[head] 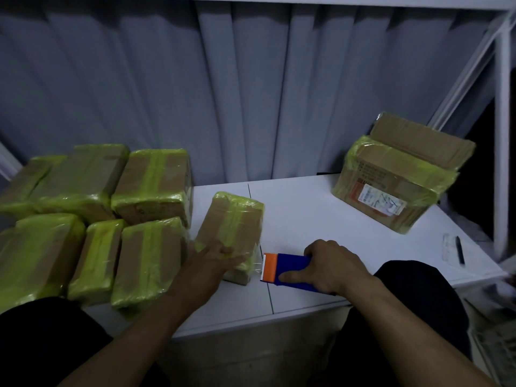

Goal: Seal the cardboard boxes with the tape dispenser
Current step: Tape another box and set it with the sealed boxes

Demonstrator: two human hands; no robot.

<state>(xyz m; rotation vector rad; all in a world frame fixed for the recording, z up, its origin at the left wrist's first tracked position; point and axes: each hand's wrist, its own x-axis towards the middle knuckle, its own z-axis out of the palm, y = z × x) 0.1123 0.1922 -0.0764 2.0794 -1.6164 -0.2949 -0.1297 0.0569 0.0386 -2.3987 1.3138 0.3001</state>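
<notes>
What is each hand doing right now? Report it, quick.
Left hand: open, pressing flat on the small taped box.
Right hand: closed, holding the blue and orange tape dispenser.

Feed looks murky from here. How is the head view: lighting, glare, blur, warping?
Head view: dim, bluish light; glare on the tape of the box under the left hand; tape dispenser in the right hand sharp; right edge by the white frame smeared; wide-angle bends the edges.

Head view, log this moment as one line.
left hand: rests on small box | right hand: grips tape dispenser beside box's near end | rest: taped boxes piled left, larger box flap up far right
</notes>
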